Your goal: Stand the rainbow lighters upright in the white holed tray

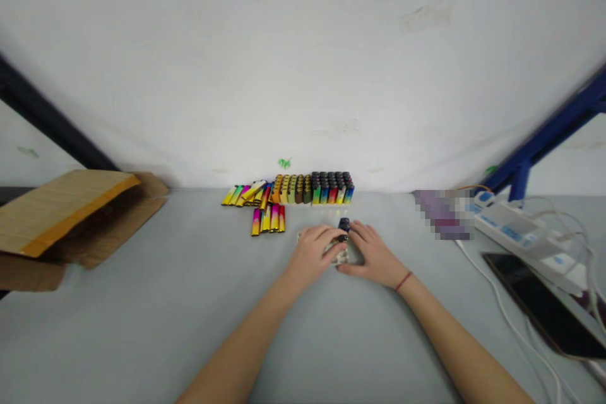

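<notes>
Both hands meet mid-surface (142, 328), w/ a dark-capped lighter (344, 225) poking up between them. Left hand (315, 251) grip is closed on it; right hand (374, 254) fingers curl beside it, touching, but can't tell if clamped. Standing lighters (326, 188) line the wall behind; loose ones (267, 218) lie just left. Cardboard box (66, 214) far left, phone (544, 306) right.

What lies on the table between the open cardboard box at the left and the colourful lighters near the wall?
Nothing: in the head view, only bare grey table separates cardboard box from lighters.
</notes>
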A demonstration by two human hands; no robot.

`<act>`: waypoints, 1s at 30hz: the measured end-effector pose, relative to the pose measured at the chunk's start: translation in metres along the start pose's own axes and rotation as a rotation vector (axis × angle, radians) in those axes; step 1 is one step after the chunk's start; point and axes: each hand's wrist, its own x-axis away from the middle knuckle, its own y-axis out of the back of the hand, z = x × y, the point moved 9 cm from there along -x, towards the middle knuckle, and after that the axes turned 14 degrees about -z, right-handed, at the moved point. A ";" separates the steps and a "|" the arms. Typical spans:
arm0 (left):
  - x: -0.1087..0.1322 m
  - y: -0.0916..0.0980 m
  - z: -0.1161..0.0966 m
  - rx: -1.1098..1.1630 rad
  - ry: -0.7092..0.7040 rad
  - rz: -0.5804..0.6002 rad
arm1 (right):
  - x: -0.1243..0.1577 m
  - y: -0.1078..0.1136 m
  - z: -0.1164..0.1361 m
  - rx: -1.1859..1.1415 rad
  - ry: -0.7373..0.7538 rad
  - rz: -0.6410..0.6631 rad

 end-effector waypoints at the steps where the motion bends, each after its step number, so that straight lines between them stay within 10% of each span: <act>1: 0.000 0.000 0.000 0.006 -0.006 -0.007 | 0.000 0.000 0.000 0.004 -0.002 0.003; 19: -0.004 0.010 -0.004 -0.186 -0.070 -0.049 | 0.001 0.000 -0.001 0.003 0.002 0.003; 24: -0.015 0.061 0.038 -0.459 0.246 -0.256 | 0.000 0.001 0.001 0.008 0.006 0.009; 30: -0.003 0.123 0.099 -0.808 0.654 -0.202 | -0.001 0.002 0.001 0.027 -0.010 0.029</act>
